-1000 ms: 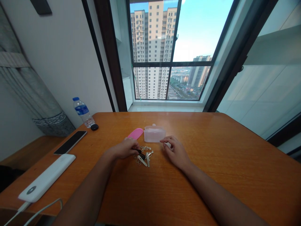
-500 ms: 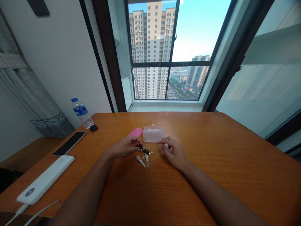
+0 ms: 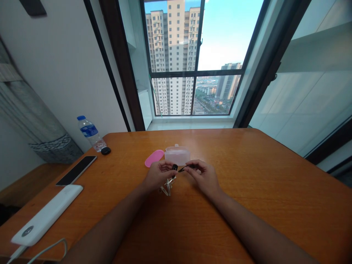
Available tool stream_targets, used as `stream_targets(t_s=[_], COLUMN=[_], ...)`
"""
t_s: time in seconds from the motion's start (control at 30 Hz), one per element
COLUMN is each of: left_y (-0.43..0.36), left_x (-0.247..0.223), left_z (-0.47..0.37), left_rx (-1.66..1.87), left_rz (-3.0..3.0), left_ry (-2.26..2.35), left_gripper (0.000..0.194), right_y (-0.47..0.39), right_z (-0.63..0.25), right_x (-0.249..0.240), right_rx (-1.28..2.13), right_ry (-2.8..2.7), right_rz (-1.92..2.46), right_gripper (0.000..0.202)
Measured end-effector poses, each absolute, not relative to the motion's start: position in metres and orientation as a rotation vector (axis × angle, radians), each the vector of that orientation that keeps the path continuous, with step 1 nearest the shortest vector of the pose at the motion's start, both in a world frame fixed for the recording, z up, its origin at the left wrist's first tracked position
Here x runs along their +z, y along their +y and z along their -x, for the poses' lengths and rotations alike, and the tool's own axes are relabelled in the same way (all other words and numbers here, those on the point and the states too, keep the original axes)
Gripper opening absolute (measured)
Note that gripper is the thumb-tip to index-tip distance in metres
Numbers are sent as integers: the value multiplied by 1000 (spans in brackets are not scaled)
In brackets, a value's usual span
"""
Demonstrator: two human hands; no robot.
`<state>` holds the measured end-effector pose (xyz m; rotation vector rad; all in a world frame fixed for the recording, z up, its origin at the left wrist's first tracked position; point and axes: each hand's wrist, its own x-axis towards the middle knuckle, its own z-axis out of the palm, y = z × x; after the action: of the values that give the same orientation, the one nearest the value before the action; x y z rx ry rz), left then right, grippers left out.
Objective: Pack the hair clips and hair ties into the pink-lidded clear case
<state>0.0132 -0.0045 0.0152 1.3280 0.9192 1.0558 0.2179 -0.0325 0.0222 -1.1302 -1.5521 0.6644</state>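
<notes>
My left hand [image 3: 160, 175] is closed on a small black item [image 3: 175, 167] near the middle of the table. Just to its right, my right hand [image 3: 202, 176] pinches a thin black clip [image 3: 186, 167] between thumb and fingers. Several silver metal pieces [image 3: 167, 187] lie on the wood below my left hand. Behind both hands stands a clear plastic box [image 3: 177, 155], and to its left lies a pink oval piece [image 3: 154, 158].
The wooden table [image 3: 233, 220] reaches toward the window. On its left side are a white power bank [image 3: 48, 215] with a cable, a phone [image 3: 77, 170], a round black object [image 3: 106, 150] and a water bottle [image 3: 91, 134].
My left hand has lifted a black item off the silver pieces. My right hand now holds a thin black clip and is nearer my left hand. The view has shifted slightly.
</notes>
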Motion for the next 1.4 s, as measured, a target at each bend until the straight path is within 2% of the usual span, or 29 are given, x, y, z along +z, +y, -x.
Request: stream_targets(t_s=[0.1, 0.23, 0.4, 0.6, 0.77, 1.03, 1.2, 1.4], left_y=[-1, 1, -7, -5, -1, -11, -11, -9], left_x=[17, 17, 16, 14, 20, 22, 14, 12], left_z=[-9, -6, -11, -14, -5, -13, -20, -18], left_rx=[1094, 1128, 1058, 1097, 1157, 1099, 1072, 1077], left_rz=[-1301, -1286, -1241, -1268, -1477, -1580, -1521, -1485], left_ry=[882, 790, 762, 641, 801, 863, 928, 1088], left_gripper=[45, 54, 56, 47, 46, 47, 35, 31], right_y=[-30, -33, -36, -31, -30, -37, -31, -27], right_z=[-220, -219, -217, -220, -222, -221, -221, -223], right_x=[20, 22, 24, 16, 17, 30, 22, 15], right_rx=[662, 643, 650, 791, 663, 465, 531, 596], right_ry=[-1553, -1675, -1689, -1553, -1614, -1816, -1718, -1596], right_rz=[1105, 1026, 1034, 1041, 1104, 935, 1086, 1224], right_gripper=[24, 21, 24, 27, 25, 21, 22, 23])
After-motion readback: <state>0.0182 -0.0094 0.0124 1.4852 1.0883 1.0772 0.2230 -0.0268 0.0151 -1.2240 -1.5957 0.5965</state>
